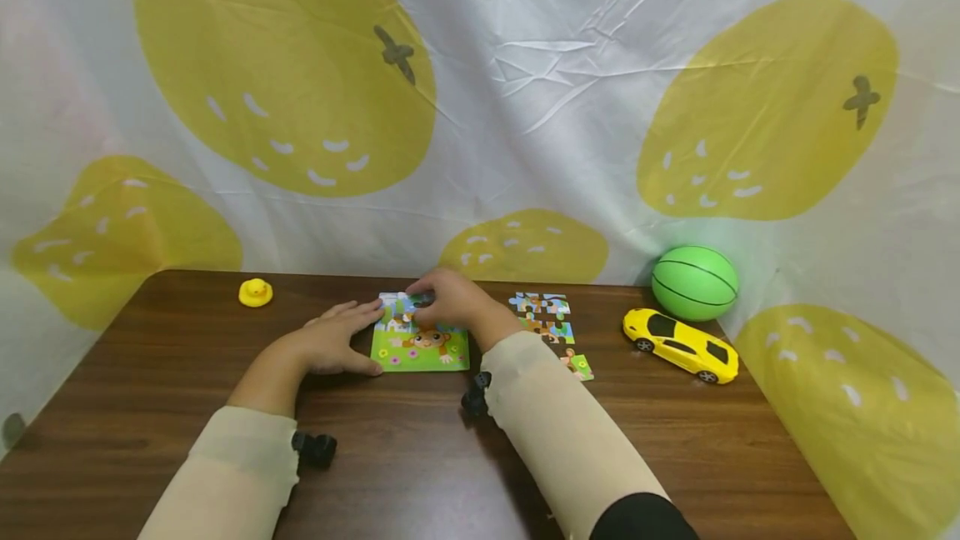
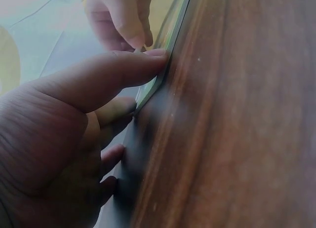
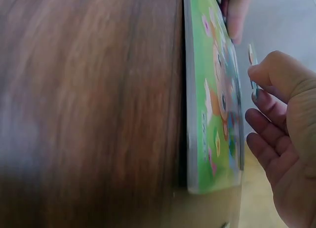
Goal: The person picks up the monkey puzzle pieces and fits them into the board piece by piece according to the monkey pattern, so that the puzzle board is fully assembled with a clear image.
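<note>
A jigsaw puzzle board (image 1: 420,361) with a cartoon monkey on green lies flat on the table, its lower part showing the picture. My left hand (image 1: 330,342) rests along the board's left side, thumb at the near corner and the other fingers spread towards the far corner. Over the board's far right part, my right hand (image 1: 456,307) pinches a small puzzle piece (image 3: 252,65) between thumb and index finger. That piece is held edge-on just above the board, and its picture is hard to make out. Loose puzzle pieces (image 1: 557,330) lie to the right of the board.
A yellow toy car (image 1: 681,346) stands right of the loose pieces, with a green ball (image 1: 694,282) behind it. Near the table's back left is a yellow rubber duck (image 1: 256,292). A white curtain with yellow fruit prints (image 1: 525,148) hangs behind the wooden table (image 1: 390,465).
</note>
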Motion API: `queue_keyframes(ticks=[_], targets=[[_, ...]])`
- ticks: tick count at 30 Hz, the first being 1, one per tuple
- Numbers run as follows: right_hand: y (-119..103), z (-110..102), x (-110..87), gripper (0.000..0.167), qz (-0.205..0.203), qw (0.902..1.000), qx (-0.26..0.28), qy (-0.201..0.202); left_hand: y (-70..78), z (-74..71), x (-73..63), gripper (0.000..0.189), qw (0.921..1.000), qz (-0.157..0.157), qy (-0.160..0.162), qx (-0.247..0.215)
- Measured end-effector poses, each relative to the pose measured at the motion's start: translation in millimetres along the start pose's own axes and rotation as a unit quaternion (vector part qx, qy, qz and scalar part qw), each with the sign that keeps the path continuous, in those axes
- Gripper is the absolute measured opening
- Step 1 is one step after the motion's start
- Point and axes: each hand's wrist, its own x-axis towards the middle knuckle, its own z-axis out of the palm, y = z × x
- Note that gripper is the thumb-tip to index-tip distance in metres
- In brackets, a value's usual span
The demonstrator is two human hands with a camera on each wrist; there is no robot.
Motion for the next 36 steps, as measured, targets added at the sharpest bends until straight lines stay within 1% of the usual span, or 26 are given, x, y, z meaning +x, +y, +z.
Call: queue_keyframes(ticks=[4,7,14,18,21,27,36], targets=[[-5.1,3.3,6.1,0.046,-0.014,0.9996,-0.025,-0.006,-1.4,0.5,-0.2,0.109,1.0000,0.000,0.000,-0.001],[-7.9,6.5,10.1,0.046,-0.018,0.9989,-0.042,-0.013,-2.5,1.1,-0.2,0.109,1.0000,0.000,0.000,0.001],[-11.8,9.4,12.8,0.046,-0.011,0.9968,-0.075,-0.028,-2.3,2.1,-0.1,0.109,1.0000,-0.001,0.000,-0.003],[-11.7,9.8,11.8,0.045,0.003,0.9970,-0.067,-0.037,-1.9,2.0,0.5,0.110,1.0000,0.000,0.000,-0.001],[-11.2,10.2,11.1,0.045,0.005,0.9971,-0.062,-0.044,-2.0,2.1,0.7,0.109,1.0000,0.003,-0.001,0.003],[-11.5,9.6,11.5,0.045,0.003,0.9956,-0.073,-0.058,-1.1,1.2,-0.3,0.109,1.0000,0.003,-0.002,0.001],[-9.4,9.8,16.6,0.046,0.010,0.9946,-0.082,-0.063,-1.2,0.2,0.3,0.109,1.0000,0.002,-0.002,0.007]])
